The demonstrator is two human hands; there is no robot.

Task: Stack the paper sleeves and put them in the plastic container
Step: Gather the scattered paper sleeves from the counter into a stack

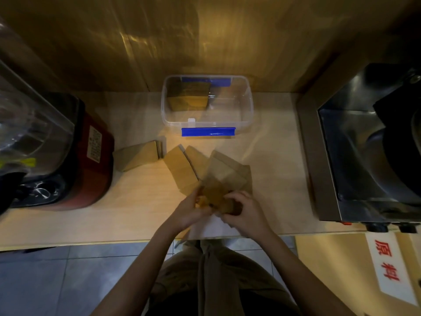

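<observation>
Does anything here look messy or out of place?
Mostly the paper sleeves: they lie fanned out at different angles on the counter, with one small pile apart to the left. Only one stack sits in the clear container. Nothing looks spilled or torn.

A red-based blender (91, 153) with a clear jug is seen at the left of the pale surface (141, 208) — a white label on its side. A steel machine (355, 156) is set at the right, and below it a sign (387, 263) with red characters.
</observation>
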